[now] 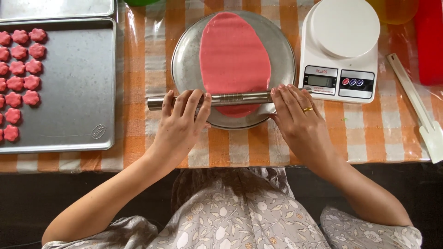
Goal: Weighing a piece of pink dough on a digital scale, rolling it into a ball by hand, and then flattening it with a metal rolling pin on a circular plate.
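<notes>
Seen from above, over a table under an orange-and-white checked cloth (pixel 369 133) with a clear plastic film on top.

Left hand (pixel 182 122): flat, fingers spread and loosely curved over the left part of a metal rolling pin (pixel 230 98), palm pressing down, not clenched around it. Right hand (pixel 297 117): likewise laid open on the pin's right part, fingers together and stretched forward, a gold ring (pixel 308 109) on 1 finger. Neither hand closed in a grip; both resting on top of the bar.

Rolling pin: thin, silver, lying crosswise over the near part of a round metal plate (pixel 281 50), its left end sticking out past the plate's rim toward the tray. Under it, a sheet of pink dough (pixel 234 55), rolled flat into a long oval with faint cross ridges, stretching from the far rim of the plate to just past the pin on the near side.

To the left, a grey baking tray (pixel 76 87), touching nothing on the plate, with rows of small pink flower-shaped pieces (pixel 20 69) along its left part. A 2nd tray (pixel 55 8) just behind it. To the right of the plate, a white kitchen scale (pixel 340 48) with a round platform, its display close to the right fingertips. Farther right, a white spatula (pixel 417 108) lying slantwise on the cloth, and a red object (pixel 430 41) at the edge. Floral-print garment (pixel 230 216) at the bottom.
</notes>
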